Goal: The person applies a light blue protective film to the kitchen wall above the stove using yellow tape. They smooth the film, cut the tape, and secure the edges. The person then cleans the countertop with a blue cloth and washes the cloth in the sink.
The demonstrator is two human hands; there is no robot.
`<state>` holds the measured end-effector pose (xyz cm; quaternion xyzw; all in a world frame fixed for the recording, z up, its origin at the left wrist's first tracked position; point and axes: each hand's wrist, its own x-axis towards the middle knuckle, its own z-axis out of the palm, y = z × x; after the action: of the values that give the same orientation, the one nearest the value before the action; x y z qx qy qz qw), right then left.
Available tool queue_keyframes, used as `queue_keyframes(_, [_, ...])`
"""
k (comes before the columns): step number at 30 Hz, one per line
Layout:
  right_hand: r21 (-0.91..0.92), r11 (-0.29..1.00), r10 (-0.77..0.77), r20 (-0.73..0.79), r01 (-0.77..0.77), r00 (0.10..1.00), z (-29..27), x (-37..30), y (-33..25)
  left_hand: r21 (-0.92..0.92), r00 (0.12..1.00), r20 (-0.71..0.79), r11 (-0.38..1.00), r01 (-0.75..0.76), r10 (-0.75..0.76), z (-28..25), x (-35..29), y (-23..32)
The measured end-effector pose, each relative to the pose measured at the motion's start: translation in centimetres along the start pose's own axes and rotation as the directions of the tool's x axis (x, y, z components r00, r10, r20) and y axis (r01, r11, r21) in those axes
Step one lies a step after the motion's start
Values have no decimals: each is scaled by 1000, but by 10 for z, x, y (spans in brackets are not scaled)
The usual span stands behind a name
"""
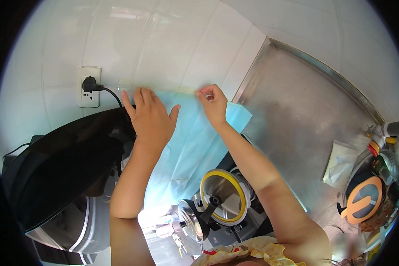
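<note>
The left hand (150, 116) lay flat, fingers spread, pressing a pale blue sheet (186, 146) against the white tiled wall (173, 44); the right hand (213, 103) apparently pinched its top edge.

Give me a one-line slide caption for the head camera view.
Left hand presses a light blue sheet flat against the white tiled wall while the right hand pinches its top edge.

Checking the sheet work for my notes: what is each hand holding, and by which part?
The right hand pinches the light blue sheet at its top edge against the white tiled wall. The left hand lies flat on it, pressing, not gripping.
</note>
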<state>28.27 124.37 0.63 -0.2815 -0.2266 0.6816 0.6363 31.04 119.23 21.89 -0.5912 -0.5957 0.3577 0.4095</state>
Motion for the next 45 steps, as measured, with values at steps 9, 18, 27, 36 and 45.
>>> queue_keyframes(9, [-43, 999, 11, 24, -10, 1000, 10, -3, -7, 31, 996, 86, 999, 29, -31, -4, 12, -10])
queue_keyframes(18, [-73, 997, 13, 34, -11, 999, 10, -3, -8, 169, 973, 223, 985, 15, -53, -2, 19, -9])
queue_keyframes(27, [-140, 990, -28, 39, 33, 999, 13, 0, -10, 282, 958, 287, 957, -63, -22, -4, 28, 2])
queue_keyframes(36, [-351, 933, -93, -10, 84, 996, 13, 2, -9, 373, 922, 382, 923, -94, -61, 13, 26, 19])
queue_keyframes(45, [-241, 970, 2, 63, 14, 998, 3, -20, 16, 578, 843, 527, 772, -265, -106, 27, 22, 38])
